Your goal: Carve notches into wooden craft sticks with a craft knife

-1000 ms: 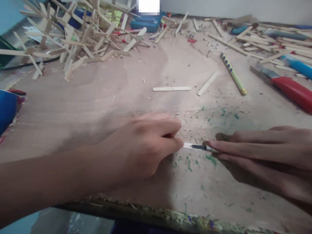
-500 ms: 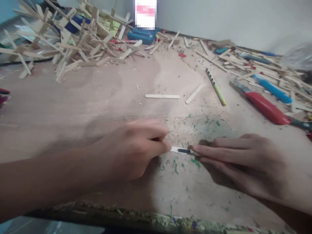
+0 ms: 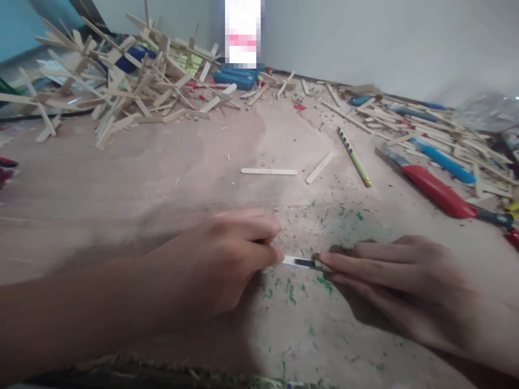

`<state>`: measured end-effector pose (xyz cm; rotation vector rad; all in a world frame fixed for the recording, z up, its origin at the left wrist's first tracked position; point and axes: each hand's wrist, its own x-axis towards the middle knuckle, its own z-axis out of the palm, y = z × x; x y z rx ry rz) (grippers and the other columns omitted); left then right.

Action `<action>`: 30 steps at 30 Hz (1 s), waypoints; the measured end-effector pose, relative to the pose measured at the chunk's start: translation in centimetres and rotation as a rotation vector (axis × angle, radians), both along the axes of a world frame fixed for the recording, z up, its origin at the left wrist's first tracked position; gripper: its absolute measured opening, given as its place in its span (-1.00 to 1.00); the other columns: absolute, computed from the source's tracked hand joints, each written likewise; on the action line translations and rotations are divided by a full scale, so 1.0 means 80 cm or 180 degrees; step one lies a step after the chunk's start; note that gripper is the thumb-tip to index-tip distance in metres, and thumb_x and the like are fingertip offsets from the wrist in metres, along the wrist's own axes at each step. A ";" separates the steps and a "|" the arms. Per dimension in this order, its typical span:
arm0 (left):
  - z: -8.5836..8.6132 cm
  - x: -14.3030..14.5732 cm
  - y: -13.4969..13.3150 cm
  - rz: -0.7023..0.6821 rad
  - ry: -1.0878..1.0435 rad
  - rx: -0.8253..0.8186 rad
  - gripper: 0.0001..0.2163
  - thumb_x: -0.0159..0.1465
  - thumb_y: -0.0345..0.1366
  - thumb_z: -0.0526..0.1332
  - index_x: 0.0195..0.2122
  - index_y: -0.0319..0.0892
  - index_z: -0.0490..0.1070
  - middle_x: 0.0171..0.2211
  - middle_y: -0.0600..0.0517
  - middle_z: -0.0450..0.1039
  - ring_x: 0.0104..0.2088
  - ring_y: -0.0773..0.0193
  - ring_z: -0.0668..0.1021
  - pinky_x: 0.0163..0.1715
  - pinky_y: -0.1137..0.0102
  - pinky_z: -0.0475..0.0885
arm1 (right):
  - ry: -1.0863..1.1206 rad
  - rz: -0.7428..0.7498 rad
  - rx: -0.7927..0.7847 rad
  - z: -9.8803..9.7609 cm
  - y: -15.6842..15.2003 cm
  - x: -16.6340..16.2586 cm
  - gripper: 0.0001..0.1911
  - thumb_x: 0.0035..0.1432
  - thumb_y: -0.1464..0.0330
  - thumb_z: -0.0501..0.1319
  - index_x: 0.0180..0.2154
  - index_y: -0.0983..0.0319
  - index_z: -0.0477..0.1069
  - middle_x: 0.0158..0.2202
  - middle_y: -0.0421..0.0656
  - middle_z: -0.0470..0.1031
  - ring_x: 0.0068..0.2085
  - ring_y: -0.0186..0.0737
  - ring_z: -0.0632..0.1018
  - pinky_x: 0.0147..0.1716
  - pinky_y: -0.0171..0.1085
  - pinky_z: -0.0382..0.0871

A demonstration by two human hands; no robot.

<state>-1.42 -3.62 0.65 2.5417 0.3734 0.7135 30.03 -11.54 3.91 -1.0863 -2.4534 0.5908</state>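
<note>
Left hand [image 3: 227, 259] is curled into a loose fist, fingertips pinched together on one end of a thin flat stick [image 3: 292, 261] lying on the bench [image 3: 170, 178]. Right hand [image 3: 401, 286] lies low with fingers straight and together, pressing a small blade [image 3: 306, 263] onto the stick's other end; can't tell how it grips the handle, which is hidden under the fingers.

Stick: pale wood, narrow, only a short stretch visible between the two hands. Blade shows as a dark sliver with a lighter metal edge, lying almost along the stick.

Location: front centre of the bench, near the edge, on a patch speckled with green shavings [image 3: 290, 289].

Around it:
- two loose craft sticks further back, one flat crosswise [image 3: 268, 171], one angled [image 3: 319, 167]
- yellow-green pencil [image 3: 354, 157] with dark spots just right of those
- red-handled cutter [image 3: 433, 188] and blue cutter [image 3: 444, 162] at right, among scattered sticks
- stick-built lattice structure [image 3: 117, 86] back left
- blue box [image 3: 235, 77] at the back by the wall
</note>
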 end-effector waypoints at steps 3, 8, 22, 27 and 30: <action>-0.001 -0.001 -0.001 -0.0007 0.0008 -0.0011 -0.66 0.46 -0.67 0.20 -0.33 -0.11 0.55 -0.35 0.06 0.37 -0.36 0.19 0.35 -0.24 0.37 0.45 | -0.0064 0.0048 0.0064 0.003 0.004 -0.001 -0.65 0.83 0.31 0.10 0.19 0.15 0.69 -0.43 -0.28 0.61 -0.56 -0.37 0.54 -0.58 -0.30 0.36; -0.002 0.000 -0.001 0.0015 0.0027 0.0052 -0.65 0.54 -0.63 0.17 -0.32 -0.11 0.56 -0.36 0.06 0.36 -0.35 0.18 0.35 -0.22 0.36 0.48 | 0.0038 0.0072 -0.0100 0.005 0.003 -0.001 -0.64 0.82 0.31 0.11 0.21 0.19 0.71 -0.32 -0.18 0.73 -0.51 -0.36 0.60 -0.54 -0.32 0.42; 0.033 -0.001 0.012 -0.0368 0.1062 0.0753 -0.80 0.42 -0.60 0.30 -0.21 -0.14 0.59 -0.28 0.05 0.49 -0.27 0.16 0.47 -0.26 0.27 0.34 | -0.0408 -0.0179 -0.0033 0.037 0.000 -0.014 -0.69 0.58 0.47 0.25 0.00 0.20 0.82 -0.39 -0.16 0.70 -0.46 -0.28 0.62 -0.46 -0.29 0.31; 0.069 0.005 0.007 -0.0589 0.1494 0.1282 -0.78 0.44 -0.66 0.33 -0.09 -0.22 0.68 -0.22 0.04 0.65 -0.24 0.15 0.55 -0.23 0.28 0.37 | -0.0652 -0.0452 0.0204 0.063 -0.013 -0.034 -0.69 0.52 0.44 0.25 -0.28 0.15 0.70 -0.49 -0.20 0.59 -0.58 -0.33 0.33 -0.46 -0.23 0.15; 0.077 0.013 0.015 -0.0654 0.1534 0.1215 -0.75 0.42 -0.66 0.33 -0.18 -0.17 0.69 -0.27 0.07 0.65 -0.28 0.17 0.58 -0.26 0.28 0.36 | -0.0793 -0.0540 0.0128 0.076 -0.016 -0.041 -0.67 0.43 0.45 0.28 -0.45 0.13 0.47 -0.58 -0.24 0.43 -0.58 -0.32 0.25 -0.45 -0.20 0.05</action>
